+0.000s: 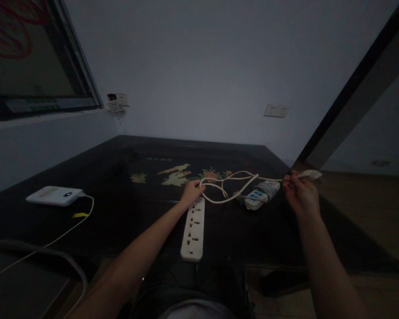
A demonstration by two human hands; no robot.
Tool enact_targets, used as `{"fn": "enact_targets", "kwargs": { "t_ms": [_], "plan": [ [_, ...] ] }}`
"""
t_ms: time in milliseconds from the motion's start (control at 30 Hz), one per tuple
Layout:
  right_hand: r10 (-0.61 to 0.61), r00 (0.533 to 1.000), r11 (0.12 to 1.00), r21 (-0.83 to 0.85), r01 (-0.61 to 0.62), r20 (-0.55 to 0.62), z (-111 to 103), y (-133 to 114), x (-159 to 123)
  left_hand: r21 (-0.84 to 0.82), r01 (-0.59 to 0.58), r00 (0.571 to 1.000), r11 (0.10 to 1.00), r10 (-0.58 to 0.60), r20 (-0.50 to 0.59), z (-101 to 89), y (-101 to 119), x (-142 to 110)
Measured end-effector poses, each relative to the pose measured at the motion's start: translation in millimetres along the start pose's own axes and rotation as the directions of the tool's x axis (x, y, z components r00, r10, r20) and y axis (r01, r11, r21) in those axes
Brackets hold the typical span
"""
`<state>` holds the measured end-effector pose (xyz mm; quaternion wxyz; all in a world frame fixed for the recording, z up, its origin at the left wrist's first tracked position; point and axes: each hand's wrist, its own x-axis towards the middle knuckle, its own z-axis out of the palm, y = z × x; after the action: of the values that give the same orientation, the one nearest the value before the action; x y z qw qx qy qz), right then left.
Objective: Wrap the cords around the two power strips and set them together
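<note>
My left hand (192, 192) is closed on the looped white power cord (231, 200), just above the far end of a white power strip (193, 232). The strip lies on the dark table with its sockets facing up. Out to the right, my right hand (301, 192) is closed around the cord near its plug (312, 174), which sticks out past the fingers. Loose loops of cord span the gap between both hands. Beneath the cord, near my right hand, rests a second power strip (256, 197) with blue sockets and its own cord wrapped around it.
The black table (146, 226) bears a painted bird and flowers. At its left lies a white power bank (55, 195) with a thin cable (69, 228) and a yellow tag (80, 215). Wall sockets (275, 110) are behind the table, and a window (36, 57) is at left.
</note>
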<state>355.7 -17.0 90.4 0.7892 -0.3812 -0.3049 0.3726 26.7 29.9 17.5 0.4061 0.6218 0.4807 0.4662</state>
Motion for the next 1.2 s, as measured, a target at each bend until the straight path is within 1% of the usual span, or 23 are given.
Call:
{"fn": "enact_targets", "kwargs": {
  "t_ms": [67,133,200,233,267,300,333,433,533,600,667,733,800,867,900,967,1033,1133,1200],
  "plan": [
    [0.0,0.996,0.997,-0.07,0.006,0.089,8,-1,-13,0.068,-0.047,0.998,0.997,0.05,-0.039,-1.1,5,-5],
    [-0.011,0.983,0.993,-0.111,0.032,0.183,17,-2,-24,0.184,-0.122,0.99,0.975,0.132,-0.043,-2.4,11,-10],
    [-0.021,0.964,0.99,-0.128,0.057,0.265,26,-2,-34,0.332,-0.195,0.978,0.923,0.208,-0.004,-3.4,15,-15],
    [-0.024,0.955,0.988,-0.138,0.067,0.296,31,-1,-38,0.387,-0.223,0.972,0.895,0.232,0.023,-3.6,16,-16],
    [-0.028,0.947,0.985,-0.151,0.08,0.32,34,-1,-41,0.402,-0.247,0.967,0.882,0.249,0.047,-3.7,17,-16],
    [-0.034,0.94,0.981,-0.166,0.096,0.341,37,1,-43,0.356,-0.257,0.966,0.898,0.254,0.057,-3.5,17,-15],
    [-0.04,0.933,0.976,-0.187,0.113,0.357,39,2,-45,0.271,-0.26,0.965,0.927,0.254,0.057,-3.2,17,-14],
    [-0.04,0.922,0.95,-0.27,0.154,0.385,39,9,-47,-0.013,-0.221,0.975,0.975,0.221,0.01,-2.3,13,-6],
    [-0.029,0.915,0.895,-0.396,0.203,0.403,29,16,-47,-0.136,-0.142,0.988,0.981,0.132,-0.078,-3.4,9,3],
    [-0.028,0.911,0.845,-0.477,0.242,0.412,17,21,-47,-0.233,-0.091,0.988,0.968,0.058,-0.146,-5.6,7,8],
    [-0.025,0.909,0.793,-0.545,0.272,0.417,4,28,-48,-0.347,-0.042,0.98,0.937,-0.03,-0.197,-9.1,4,12],
    [-0.042,0.903,0.72,-0.613,0.324,0.428,-8,35,-49,-0.459,0.018,0.969,0.888,-0.129,-0.212,-13.7,2,14],
    [-0.069,0.886,0.616,-0.679,0.399,0.459,-18,44,-50,-0.556,0.088,0.955,0.827,-0.229,-0.19,-18.9,0,16],
    [-0.084,0.853,0.508,-0.715,0.481,0.514,-23,52,-53,-0.632,0.153,0.938,0.76,-0.312,-0.149,-23.4,0,17],
    [-0.078,0.826,0.465,-0.713,0.526,0.558,-23,55,-57,-0.663,0.178,0.93,0.728,-0.345,-0.129,-25.1,0,18],
    [-0.043,0.751,0.392,-0.68,0.62,0.659,-19,59,-66,-0.712,0.211,0.916,0.669,-0.39,-0.096,-27.0,1,18],
    [0.017,0.672,0.314,-0.642,0.699,0.74,-10,59,-78,-0.745,0.234,0.908,0.625,-0.415,-0.063,-27.4,3,19],
    [0.114,0.603,0.164,-0.613,0.773,0.79,6,59,-93,-0.761,0.269,0.903,0.59,-0.428,-0.013,-27.2,5,18],
    [0.147,0.546,0.089,-0.561,0.823,0.825,17,60,-99,-0.756,0.284,0.905,0.59,-0.425,0.008,-27.0,5,18]
  ]
}}
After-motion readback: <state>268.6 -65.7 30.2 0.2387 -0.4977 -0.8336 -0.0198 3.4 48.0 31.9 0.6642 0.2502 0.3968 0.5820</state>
